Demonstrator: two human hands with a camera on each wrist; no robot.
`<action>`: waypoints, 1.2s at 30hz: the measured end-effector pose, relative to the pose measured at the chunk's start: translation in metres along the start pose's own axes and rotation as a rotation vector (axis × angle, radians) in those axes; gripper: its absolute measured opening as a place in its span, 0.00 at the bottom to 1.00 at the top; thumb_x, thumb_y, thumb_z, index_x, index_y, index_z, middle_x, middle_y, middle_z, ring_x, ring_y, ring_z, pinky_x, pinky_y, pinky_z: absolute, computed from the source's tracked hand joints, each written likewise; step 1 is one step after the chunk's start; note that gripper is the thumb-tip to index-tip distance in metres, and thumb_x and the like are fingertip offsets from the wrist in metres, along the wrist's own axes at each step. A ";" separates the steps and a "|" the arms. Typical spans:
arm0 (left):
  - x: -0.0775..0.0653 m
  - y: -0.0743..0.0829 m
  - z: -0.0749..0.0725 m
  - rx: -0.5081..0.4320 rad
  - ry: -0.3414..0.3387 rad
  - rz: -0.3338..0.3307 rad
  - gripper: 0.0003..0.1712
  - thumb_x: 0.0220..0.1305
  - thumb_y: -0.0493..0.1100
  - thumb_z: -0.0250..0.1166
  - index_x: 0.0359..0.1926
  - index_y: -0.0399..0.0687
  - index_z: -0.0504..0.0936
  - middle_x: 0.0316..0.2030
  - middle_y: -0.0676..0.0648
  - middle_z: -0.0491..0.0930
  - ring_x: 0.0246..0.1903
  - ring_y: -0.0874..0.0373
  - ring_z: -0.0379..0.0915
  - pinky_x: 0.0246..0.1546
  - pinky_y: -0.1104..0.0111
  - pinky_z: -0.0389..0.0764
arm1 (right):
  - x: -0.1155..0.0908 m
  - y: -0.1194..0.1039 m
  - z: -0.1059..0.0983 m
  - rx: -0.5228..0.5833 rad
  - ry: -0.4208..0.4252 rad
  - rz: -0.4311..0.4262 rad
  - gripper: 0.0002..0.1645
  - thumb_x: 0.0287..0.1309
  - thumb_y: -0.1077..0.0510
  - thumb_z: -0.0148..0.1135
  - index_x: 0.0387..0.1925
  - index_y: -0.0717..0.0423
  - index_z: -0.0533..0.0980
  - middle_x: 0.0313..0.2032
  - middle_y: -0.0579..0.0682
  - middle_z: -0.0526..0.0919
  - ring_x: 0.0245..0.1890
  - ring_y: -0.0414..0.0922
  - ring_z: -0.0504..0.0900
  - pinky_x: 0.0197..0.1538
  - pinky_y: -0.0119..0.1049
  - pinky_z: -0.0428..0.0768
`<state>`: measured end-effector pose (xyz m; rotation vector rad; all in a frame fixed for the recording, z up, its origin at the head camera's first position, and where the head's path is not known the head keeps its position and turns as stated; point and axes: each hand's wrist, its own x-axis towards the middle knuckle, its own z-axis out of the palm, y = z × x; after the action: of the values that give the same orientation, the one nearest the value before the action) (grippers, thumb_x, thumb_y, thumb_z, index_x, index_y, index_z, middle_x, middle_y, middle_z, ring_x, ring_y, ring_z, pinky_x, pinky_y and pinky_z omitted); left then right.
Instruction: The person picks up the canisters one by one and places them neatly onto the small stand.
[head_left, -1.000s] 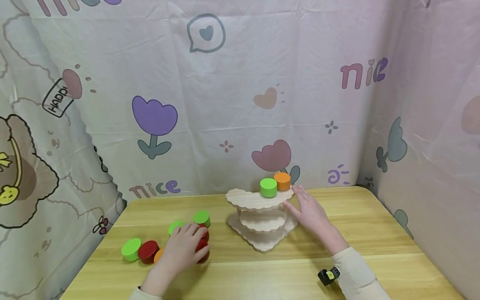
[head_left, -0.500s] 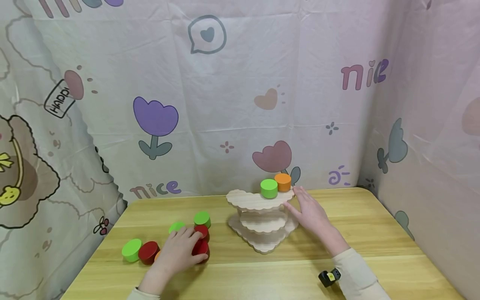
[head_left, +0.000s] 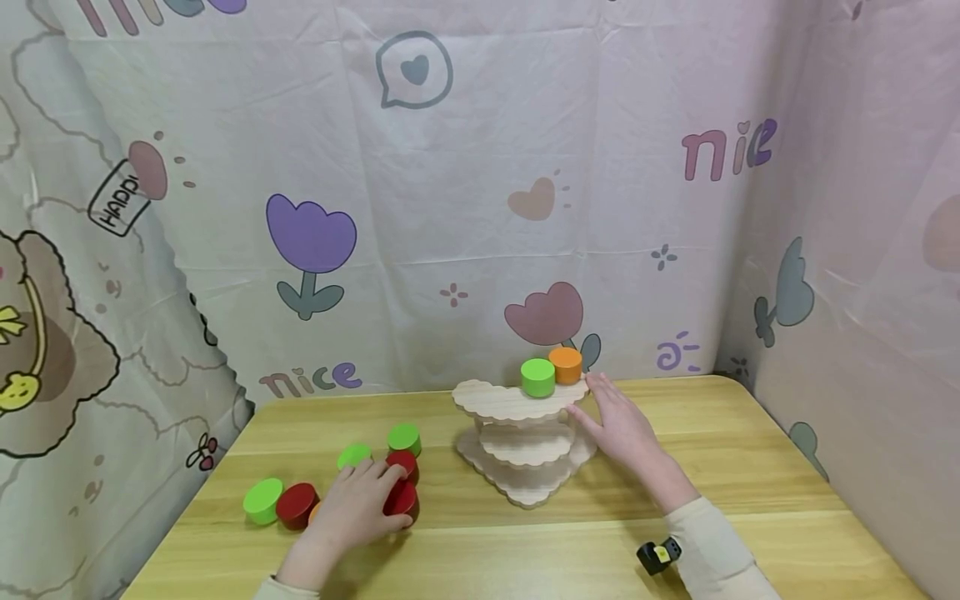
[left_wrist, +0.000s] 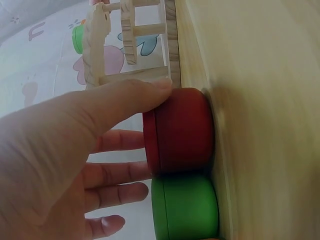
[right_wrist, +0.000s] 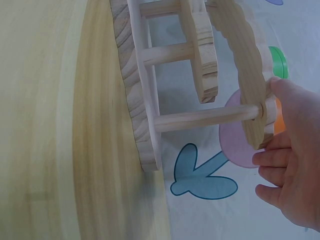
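Note:
My left hand (head_left: 352,510) reaches down over a cluster of coloured cylinders, with thumb and fingers spread round a dark red cylinder (head_left: 402,501). In the left wrist view the thumb lies along one side of this red cylinder (left_wrist: 182,132), and it stands on the table beside a green cylinder (left_wrist: 185,207). My right hand (head_left: 626,425) holds the right end of the top shelf of a tiered wooden stand (head_left: 510,402), thumb at the front edge and fingers at the back. On that shelf sit a light green cylinder (head_left: 537,377) and an orange cylinder (head_left: 566,365).
Another red cylinder (head_left: 406,463) and a green one (head_left: 404,439) lie behind the left hand's fingers. Further left are a light green cylinder (head_left: 263,500) and a red one (head_left: 297,505), with an orange one partly hidden. A printed cloth (head_left: 465,167) hangs behind the table.
My left hand has shifted slightly, and its fingers have drawn in round the near red cylinder. The right hand stays on the stand, which has not moved.

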<state>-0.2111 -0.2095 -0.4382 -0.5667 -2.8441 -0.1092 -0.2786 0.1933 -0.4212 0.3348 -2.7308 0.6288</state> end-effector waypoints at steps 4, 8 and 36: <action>0.000 0.000 0.000 -0.001 0.012 0.014 0.32 0.43 0.63 0.75 0.48 0.55 0.78 0.47 0.45 0.82 0.55 0.38 0.74 0.52 0.48 0.73 | 0.000 0.000 -0.001 -0.001 0.007 -0.003 0.50 0.65 0.31 0.47 0.72 0.65 0.56 0.72 0.62 0.57 0.74 0.61 0.55 0.72 0.57 0.56; 0.000 0.001 0.001 0.006 0.013 0.024 0.31 0.44 0.63 0.74 0.47 0.56 0.78 0.45 0.48 0.81 0.53 0.42 0.75 0.51 0.50 0.73 | 0.000 0.000 0.000 -0.007 0.004 -0.004 0.50 0.65 0.31 0.47 0.72 0.65 0.56 0.72 0.62 0.57 0.74 0.61 0.55 0.72 0.56 0.56; 0.028 0.024 -0.009 0.011 0.121 0.152 0.26 0.46 0.61 0.69 0.45 0.56 0.79 0.38 0.55 0.76 0.40 0.59 0.70 0.41 0.63 0.69 | 0.000 0.001 0.001 0.000 -0.011 0.009 0.52 0.64 0.28 0.45 0.73 0.63 0.54 0.73 0.61 0.56 0.74 0.60 0.54 0.73 0.56 0.56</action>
<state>-0.2246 -0.1784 -0.4218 -0.7451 -2.6724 -0.0979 -0.2791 0.1939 -0.4222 0.3268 -2.7441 0.6311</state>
